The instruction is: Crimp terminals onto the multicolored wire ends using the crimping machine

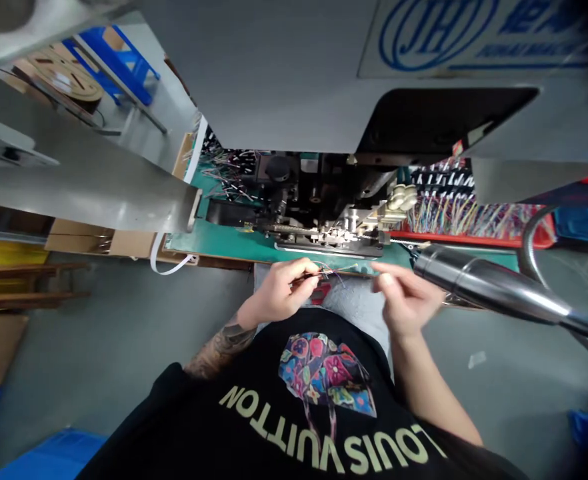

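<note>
My left hand (291, 288) is closed in a pinch on a small bunch of thin wires (330, 271). The loose wire ends fan out to the right, in front of the machine's edge. Apart from the wires, on their right, is my right hand (408, 301), slightly blurred. Its index finger stretches left with the thumb below it, and I see nothing between them. Just beyond both hands lies the metal working part of a crimping-type machine (324, 237), set on a green tabletop (224, 241).
A shiny metal tube on a flexible neck (494, 283) juts in close by my right hand. Bundled wires fill a red tray (514, 233) at the right. More wires (229, 177) lie behind at the left. The grey machine housing (284, 80) overhangs the work area.
</note>
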Demonstrator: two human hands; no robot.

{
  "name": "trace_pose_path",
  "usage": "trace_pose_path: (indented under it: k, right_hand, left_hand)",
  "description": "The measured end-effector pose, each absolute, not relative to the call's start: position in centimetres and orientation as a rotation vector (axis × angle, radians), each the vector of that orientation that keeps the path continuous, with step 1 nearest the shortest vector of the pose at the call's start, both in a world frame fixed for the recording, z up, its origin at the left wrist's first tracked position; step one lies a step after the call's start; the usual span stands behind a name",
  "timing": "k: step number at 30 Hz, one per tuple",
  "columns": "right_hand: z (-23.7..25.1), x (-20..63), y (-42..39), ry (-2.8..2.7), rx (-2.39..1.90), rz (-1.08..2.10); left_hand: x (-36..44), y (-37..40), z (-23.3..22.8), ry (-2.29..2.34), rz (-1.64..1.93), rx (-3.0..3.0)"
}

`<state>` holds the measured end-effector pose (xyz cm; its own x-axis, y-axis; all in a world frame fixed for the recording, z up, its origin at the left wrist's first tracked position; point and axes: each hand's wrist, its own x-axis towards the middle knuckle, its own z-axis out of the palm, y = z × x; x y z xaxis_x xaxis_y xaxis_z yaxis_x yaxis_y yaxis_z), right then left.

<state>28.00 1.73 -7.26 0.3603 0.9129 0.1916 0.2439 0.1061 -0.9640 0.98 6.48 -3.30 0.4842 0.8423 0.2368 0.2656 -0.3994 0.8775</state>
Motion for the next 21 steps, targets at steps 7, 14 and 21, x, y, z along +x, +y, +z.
trace_pose_path:
  k: [7,14,21]
  right_hand:
    - [-4.1,22.0,3.2,-1.001,-1.191,1.228]
    - [-3.0,21.2,5.5,-1.049,-1.241,1.225]
    - [-4.9,20.3,5.6,-0.862,-1.284,1.113]
  left_hand:
    - [2.4,6.1,-3.8,0.934,0.929,2.020]
    - [2.3,6.5,-3.6,0.975,0.984,2.052]
    - [2.9,7.0,-4.2,1.047,1.095,2.149]
